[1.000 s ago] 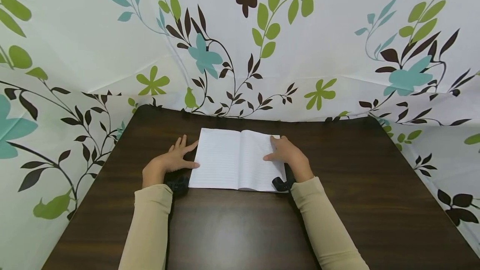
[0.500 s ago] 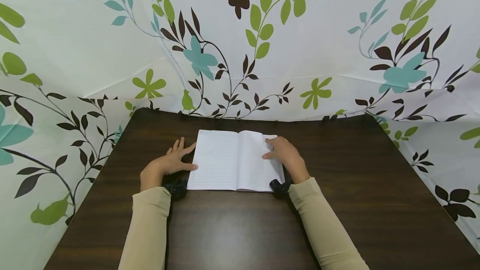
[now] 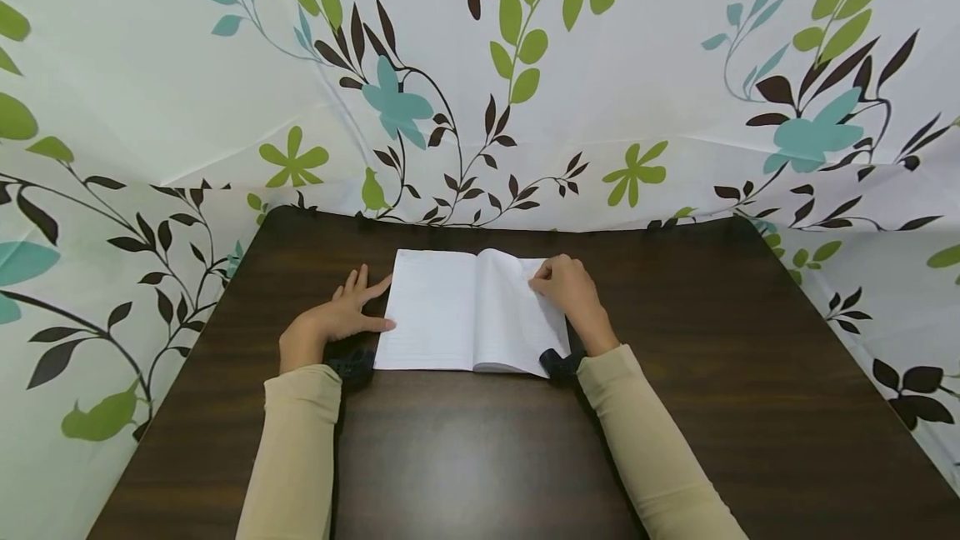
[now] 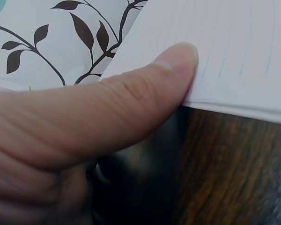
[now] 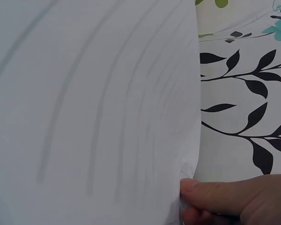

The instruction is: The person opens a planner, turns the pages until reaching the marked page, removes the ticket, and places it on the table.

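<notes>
My right hand pinches a page of the notebook open between it and my left hand, whose fingers are spread, thumb on the nearer edge, so tugging hard could tear that page or drag the notebook.

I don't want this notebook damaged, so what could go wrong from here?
The page pinched near its outer edge by the right hand might crease or tear if pulled hard.

The left hand touches the notebook only at its left edge, so it might slide on the table under a sharp pull.
</notes>
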A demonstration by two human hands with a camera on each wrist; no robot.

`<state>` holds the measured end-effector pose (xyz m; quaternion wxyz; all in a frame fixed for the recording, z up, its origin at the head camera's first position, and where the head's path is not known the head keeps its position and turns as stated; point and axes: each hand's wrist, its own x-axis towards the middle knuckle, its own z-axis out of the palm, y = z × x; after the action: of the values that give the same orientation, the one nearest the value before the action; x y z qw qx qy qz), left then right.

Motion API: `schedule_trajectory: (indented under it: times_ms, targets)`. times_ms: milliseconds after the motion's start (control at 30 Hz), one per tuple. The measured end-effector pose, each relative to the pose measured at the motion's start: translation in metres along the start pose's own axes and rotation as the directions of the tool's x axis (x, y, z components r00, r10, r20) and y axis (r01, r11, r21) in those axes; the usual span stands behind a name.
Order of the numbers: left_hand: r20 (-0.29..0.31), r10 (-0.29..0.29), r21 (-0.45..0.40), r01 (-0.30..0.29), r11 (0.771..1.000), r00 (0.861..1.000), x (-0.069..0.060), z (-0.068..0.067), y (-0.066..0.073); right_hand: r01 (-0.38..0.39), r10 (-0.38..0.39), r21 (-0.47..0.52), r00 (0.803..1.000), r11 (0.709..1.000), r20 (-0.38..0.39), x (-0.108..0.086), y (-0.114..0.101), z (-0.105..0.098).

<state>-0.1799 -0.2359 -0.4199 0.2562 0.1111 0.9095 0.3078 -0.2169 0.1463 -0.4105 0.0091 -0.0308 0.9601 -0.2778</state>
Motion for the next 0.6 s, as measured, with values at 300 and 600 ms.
schedule_trajectory:
  times_ms: [300,600]
  targets:
    - [-0.005,-0.003,-0.004,0.003,1.000,1.000,0.002,-0.002,0.001,-0.007,0.006,0.028,0.999,1.000,0.046,0.004,0.001,-0.014]
    - [0.005,-0.020,-0.005,0.020,1.000,1.000,0.003,0.000,-0.001,0.082,-0.092,0.455,0.996,0.887,0.000,0.009,0.001,-0.018]
